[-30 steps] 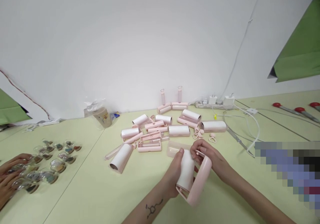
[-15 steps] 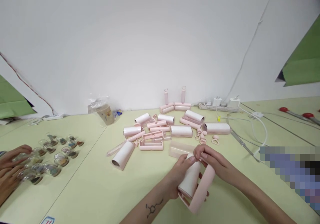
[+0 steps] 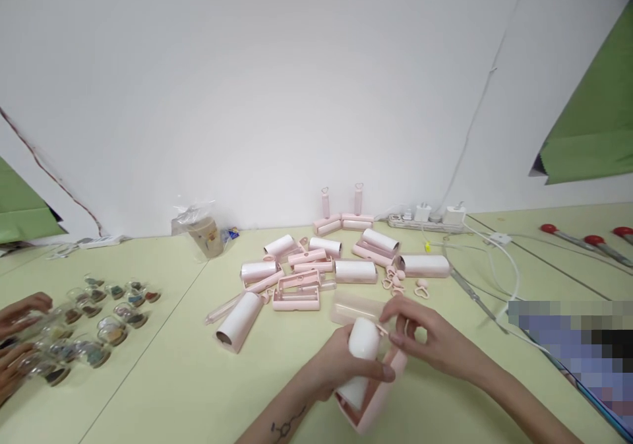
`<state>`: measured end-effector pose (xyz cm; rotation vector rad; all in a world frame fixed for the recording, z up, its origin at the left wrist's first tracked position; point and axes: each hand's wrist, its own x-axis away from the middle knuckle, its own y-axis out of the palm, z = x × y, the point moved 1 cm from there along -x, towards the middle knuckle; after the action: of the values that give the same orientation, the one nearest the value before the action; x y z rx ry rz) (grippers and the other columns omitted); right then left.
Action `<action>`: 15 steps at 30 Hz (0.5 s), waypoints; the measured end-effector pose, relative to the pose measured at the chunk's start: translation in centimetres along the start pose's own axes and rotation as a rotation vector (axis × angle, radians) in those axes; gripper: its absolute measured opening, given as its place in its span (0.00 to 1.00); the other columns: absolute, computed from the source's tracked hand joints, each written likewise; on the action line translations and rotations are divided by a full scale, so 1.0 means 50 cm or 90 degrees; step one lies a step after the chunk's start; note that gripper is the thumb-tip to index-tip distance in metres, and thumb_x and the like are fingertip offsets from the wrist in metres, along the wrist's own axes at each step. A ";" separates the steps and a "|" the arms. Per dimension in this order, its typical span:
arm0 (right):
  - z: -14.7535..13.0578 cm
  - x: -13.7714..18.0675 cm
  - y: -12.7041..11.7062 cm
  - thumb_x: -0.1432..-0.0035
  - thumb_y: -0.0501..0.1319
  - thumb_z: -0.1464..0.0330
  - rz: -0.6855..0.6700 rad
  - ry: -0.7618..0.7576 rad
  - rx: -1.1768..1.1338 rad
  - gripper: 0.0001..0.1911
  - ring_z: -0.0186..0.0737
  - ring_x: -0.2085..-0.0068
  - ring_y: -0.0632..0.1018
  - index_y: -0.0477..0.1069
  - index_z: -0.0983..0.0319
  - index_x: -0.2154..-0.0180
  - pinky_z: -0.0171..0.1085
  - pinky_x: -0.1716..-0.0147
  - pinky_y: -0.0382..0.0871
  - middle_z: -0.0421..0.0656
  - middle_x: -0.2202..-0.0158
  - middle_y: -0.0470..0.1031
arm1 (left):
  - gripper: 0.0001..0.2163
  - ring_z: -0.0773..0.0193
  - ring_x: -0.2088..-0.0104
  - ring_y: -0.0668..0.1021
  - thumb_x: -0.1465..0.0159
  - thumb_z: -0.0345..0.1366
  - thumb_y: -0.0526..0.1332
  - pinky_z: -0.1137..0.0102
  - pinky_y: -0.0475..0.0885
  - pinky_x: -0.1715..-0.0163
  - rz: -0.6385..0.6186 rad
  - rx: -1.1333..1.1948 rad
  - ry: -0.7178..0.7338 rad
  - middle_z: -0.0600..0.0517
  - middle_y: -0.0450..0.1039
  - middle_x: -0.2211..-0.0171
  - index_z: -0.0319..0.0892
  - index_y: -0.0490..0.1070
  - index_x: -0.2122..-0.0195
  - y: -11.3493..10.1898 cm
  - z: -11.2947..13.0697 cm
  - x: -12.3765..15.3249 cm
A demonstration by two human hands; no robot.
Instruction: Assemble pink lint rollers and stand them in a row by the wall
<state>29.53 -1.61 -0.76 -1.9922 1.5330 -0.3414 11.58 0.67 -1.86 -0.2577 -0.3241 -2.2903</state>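
Note:
My left hand (image 3: pixel 339 361) is wrapped round a white paper roll (image 3: pixel 364 337), apparently of a lint roller, and a pink holder (image 3: pixel 378 401). The roll lies tilted along the open side of the holder. At the holder's far end, my right hand (image 3: pixel 428 338) has its fingers curled, with a thin pink edge at the fingertips. Part of that end is hidden by the fingers. Just behind both hands lies a clear pinkish cover (image 3: pixel 352 307). Pink heart-shaped loops (image 3: pixel 421 289) lie beyond my right hand.
Several white rolls (image 3: pixel 240 320) and pink holders (image 3: pixel 295 299) spread across the table. Two small pink rollers (image 3: pixel 359 201) stand by the wall. A power strip (image 3: pixel 420 225) with cables sits at right. At left, another person's hands (image 3: pixel 22 315) are among clear domed pieces (image 3: pixel 111 332).
My left thumb has come round the front of the roll, and the roll's end now shows. My right hand has shifted slightly outward from it. The camera view has moved a little.

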 end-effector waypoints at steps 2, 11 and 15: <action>-0.011 0.004 0.001 0.49 0.57 0.68 -0.071 0.021 0.051 0.05 0.36 0.72 0.70 0.65 0.59 0.67 0.33 0.74 0.64 0.40 0.71 0.68 | 0.19 0.65 0.70 0.69 0.59 0.31 0.69 0.74 0.62 0.72 0.012 -0.066 0.018 0.57 0.68 0.71 0.42 0.69 0.64 -0.009 -0.002 0.007; -0.061 0.038 0.050 0.56 0.55 0.69 -0.161 0.007 0.348 0.02 0.40 0.76 0.69 0.61 0.60 0.76 0.34 0.79 0.52 0.42 0.75 0.71 | 0.26 0.55 0.68 0.72 0.61 0.42 0.70 0.72 0.63 0.77 -0.041 -0.444 0.017 0.52 0.71 0.66 0.48 0.67 0.60 -0.019 -0.003 0.058; -0.076 0.062 0.053 0.53 0.52 0.70 -0.187 -0.008 0.342 0.01 0.42 0.74 0.71 0.61 0.61 0.74 0.35 0.77 0.54 0.44 0.74 0.71 | 0.23 0.56 0.71 0.72 0.60 0.40 0.69 0.75 0.59 0.82 -0.081 -0.503 0.053 0.51 0.71 0.68 0.48 0.66 0.62 -0.016 0.011 0.078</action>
<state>26.37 -6.09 0.20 -1.7674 0.9953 -0.7700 8.45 -1.32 -0.33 -0.5407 0.6447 -2.4445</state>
